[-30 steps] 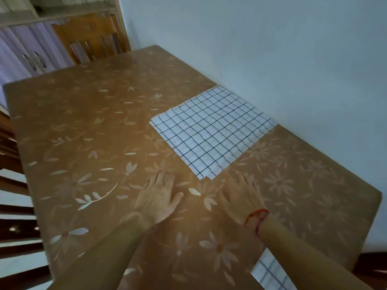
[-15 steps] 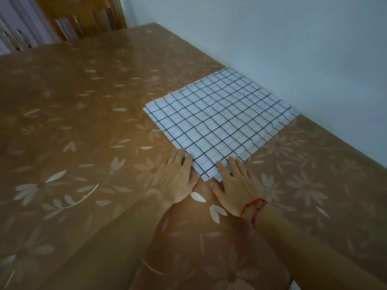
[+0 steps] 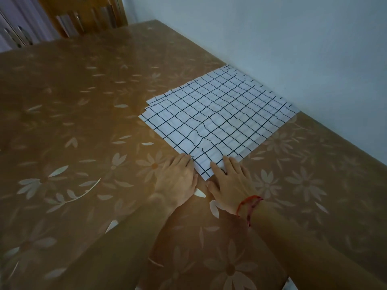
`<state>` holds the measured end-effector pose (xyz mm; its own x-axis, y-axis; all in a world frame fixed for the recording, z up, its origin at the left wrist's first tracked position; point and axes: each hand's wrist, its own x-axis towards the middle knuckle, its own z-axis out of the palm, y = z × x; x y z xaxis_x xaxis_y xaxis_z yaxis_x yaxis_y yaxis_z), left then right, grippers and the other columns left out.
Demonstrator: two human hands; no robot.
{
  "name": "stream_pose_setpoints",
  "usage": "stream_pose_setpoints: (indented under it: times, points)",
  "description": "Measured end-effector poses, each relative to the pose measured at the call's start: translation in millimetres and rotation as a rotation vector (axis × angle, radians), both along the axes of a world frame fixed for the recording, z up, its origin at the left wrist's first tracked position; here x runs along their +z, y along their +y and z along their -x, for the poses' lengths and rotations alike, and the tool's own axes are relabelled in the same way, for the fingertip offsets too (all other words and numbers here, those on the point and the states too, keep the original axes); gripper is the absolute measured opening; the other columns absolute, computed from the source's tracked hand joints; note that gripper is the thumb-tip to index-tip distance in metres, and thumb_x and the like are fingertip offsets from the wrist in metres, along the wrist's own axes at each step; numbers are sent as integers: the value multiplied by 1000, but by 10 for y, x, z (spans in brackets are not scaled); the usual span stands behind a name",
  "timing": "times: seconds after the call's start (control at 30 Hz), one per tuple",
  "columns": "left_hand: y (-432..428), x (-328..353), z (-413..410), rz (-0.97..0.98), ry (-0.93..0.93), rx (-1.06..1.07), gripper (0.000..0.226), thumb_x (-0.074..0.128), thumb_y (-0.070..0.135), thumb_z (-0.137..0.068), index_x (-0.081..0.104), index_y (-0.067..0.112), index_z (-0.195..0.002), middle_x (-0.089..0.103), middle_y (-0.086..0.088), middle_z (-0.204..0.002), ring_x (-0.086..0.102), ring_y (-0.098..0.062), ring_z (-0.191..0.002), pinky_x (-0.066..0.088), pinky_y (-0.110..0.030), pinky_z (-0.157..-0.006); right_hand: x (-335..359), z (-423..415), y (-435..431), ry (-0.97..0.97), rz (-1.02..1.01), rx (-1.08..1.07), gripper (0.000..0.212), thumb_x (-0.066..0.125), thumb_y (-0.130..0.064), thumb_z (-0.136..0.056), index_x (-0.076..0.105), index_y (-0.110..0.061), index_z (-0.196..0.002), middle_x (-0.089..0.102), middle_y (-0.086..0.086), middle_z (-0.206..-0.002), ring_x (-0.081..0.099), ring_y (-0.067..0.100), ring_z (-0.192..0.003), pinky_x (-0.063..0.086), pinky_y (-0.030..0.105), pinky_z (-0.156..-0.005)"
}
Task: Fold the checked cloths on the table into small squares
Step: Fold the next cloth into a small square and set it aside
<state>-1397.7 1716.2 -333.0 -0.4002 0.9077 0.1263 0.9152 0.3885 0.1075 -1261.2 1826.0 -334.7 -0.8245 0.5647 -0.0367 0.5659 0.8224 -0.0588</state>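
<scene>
A flat stack of white cloths with a black check (image 3: pixel 219 118) lies on the brown flowered table (image 3: pixel 83 122), close to the wall. Its layers are slightly staggered at the edges, and its near corner points toward me. My left hand (image 3: pixel 178 181) rests palm down at the left side of that corner, fingertips touching the cloth's edge. My right hand (image 3: pixel 230 185), with a red thread at the wrist, lies palm down on the right side of the corner, fingers resting on the cloth. Neither hand visibly pinches the cloth.
A pale wall (image 3: pixel 293 49) runs along the table's right edge, right behind the stack. A wooden chair (image 3: pixel 83 15) stands at the far end, with cabinet doors (image 3: pixel 16 32) beside it. A scrap of checked cloth (image 3: pixel 288 284) shows at the table's near edge.
Both hands have slid forward across the table from short of the stack up to its near corner and now touch it. The view has moved closer to the cloths.
</scene>
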Motion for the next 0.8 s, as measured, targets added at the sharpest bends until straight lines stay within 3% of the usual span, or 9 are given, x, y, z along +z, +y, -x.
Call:
stream_pose_setpoints:
  times: [0.1, 0.2, 0.27, 0.37, 0.53, 0.63, 0.73, 0.8]
  points:
    - [-32, 24, -10, -105, 22, -20, 21, 69, 15, -78, 72, 8, -97, 69, -5, -101, 65, -23, -97, 47, -37, -93, 30, -15, -28, 9, 0, 6, 65, 38, -50, -84, 46, -16, -139, 46, 20, -142, 40, 34, -134, 38, 46, -104]
    - [-92, 145, -50, -165, 4, -37, 22, 79, 3, -61, 70, 9, -79, 67, -2, -80, 64, -24, -72, 51, -34, -70, 108, -33, -81, 8, 36, 11, 75, 48, -53, -86, 30, -16, -148, 33, 19, -151, 27, 32, -142, 29, 45, -111]
    - [-152, 276, -103, -185, 10, -41, 23, 81, 2, -55, 68, 11, -71, 62, 0, -68, 59, -22, -59, 41, -25, -54, 168, -44, -148, 25, 54, 12, 77, 47, -55, -87, 26, -17, -150, 29, 18, -153, 25, 31, -143, 27, 44, -113]
    - [-237, 467, -187, -181, 27, -31, 29, 86, 6, -48, 65, 13, -68, 57, 2, -57, 55, -21, -48, 28, -22, -48, 258, -64, -302, 102, 43, -4, 77, 35, -66, -84, 39, -17, -143, 40, 16, -147, 35, 30, -138, 35, 45, -108]
    - [-356, 528, -274, -195, 67, -3, 38, 86, 6, -48, 64, 14, -77, 54, 3, -54, 53, -19, -49, 31, -24, -47, 313, -106, -489, 87, 14, -7, 74, 60, -57, -75, 48, -17, -136, 49, 15, -140, 44, 30, -132, 42, 45, -100]
    - [-432, 525, -305, -254, 55, -13, 34, 85, 8, -56, 65, 14, -82, 58, 3, -62, 55, -19, -56, 41, -27, -50, 316, -130, -505, 100, -64, -61, 63, 77, -35, -65, 59, -17, -123, 61, 13, -119, 58, 30, -111, 53, 42, -80]
    - [-535, 527, -340, -281, 19, -54, 38, 84, 4, -56, 65, 13, -88, 60, 1, -71, 56, -20, -64, 46, -31, -57, 351, -200, -474, 187, -15, -76, 45, 78, -11, -58, 68, -17, -102, 64, 6, -99, 61, 29, -92, 53, 37, -60]
    - [-618, 544, -368, -264, 3, -76, 46, 83, 1, -53, 65, 12, -94, 60, -1, -78, 57, -21, -69, 49, -32, -60, 382, -268, -443, 260, 85, -43, 33, 76, -8, -56, 72, -16, -88, 68, 4, -95, 62, 30, -91, 54, 38, -61]
